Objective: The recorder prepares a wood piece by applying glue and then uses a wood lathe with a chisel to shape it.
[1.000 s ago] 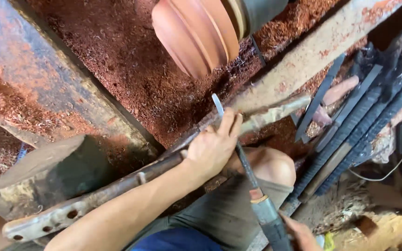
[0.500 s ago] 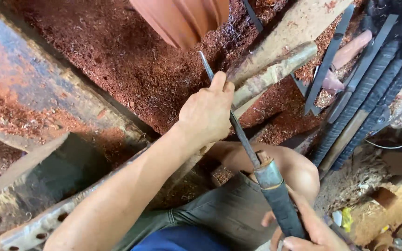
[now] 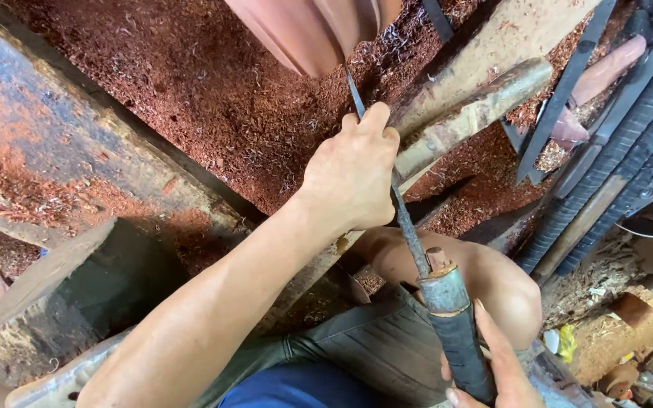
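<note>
Overhead, left hand [image 3: 353,177] grip pinching chisel [image 3: 406,227] shaft on rest [image 3: 470,113], tip at workpiece [image 3: 304,30] above, right hand [image 3: 493,363] wrapped round black handle below, yellow package [image 3: 567,341] right.

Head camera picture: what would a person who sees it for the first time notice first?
First, the left hand in the middle, gripping the shaft of a long metal turning tool on a wooden rest bar. Its tip reaches the smooth reddish workpiece at the top edge. The right hand holds the tool's black-wrapped handle at bottom right, and red sawdust covers everything behind.
</note>
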